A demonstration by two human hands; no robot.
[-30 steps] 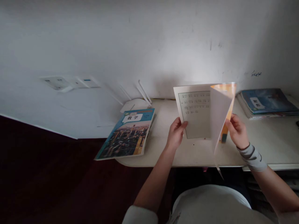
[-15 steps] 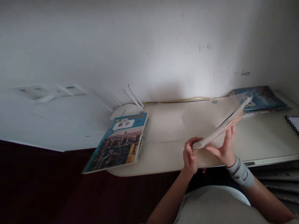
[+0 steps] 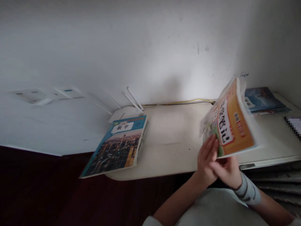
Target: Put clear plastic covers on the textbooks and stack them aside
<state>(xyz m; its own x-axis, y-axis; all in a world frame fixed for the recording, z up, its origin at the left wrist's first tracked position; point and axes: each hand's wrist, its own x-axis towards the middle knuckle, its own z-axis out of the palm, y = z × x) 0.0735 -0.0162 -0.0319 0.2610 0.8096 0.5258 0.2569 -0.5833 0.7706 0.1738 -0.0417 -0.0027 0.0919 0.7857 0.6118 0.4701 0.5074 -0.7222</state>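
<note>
An orange-covered book [image 3: 235,125] in a clear plastic sleeve is held tilted above the desk, its printed cover facing me. My left hand [image 3: 207,160] grips its lower left corner, fingers lying over the cover. Beneath the lower edge, my right hand [image 3: 229,172] supports the book, its fingers partly hidden behind it; the thumb crosses close to my left hand. A grey band is around my right wrist. On the left end of the desk lies a blue mathematics textbook [image 3: 117,144] with a city photo, its lower left corner jutting past the edge.
The white desk [image 3: 164,153] runs along the wall. A white router [image 3: 124,112] with antennas stands behind the textbook, and yellow and black cables [image 3: 178,102] trail along the back. Several stacked books [image 3: 265,99] lie at the right, near a dark-edged object [image 3: 293,125] with a blurred-out surface.
The held book has turned from nearly edge-on to showing its orange cover. My left hand has moved right, its fingers now over the cover, and both hands are closer together.
</note>
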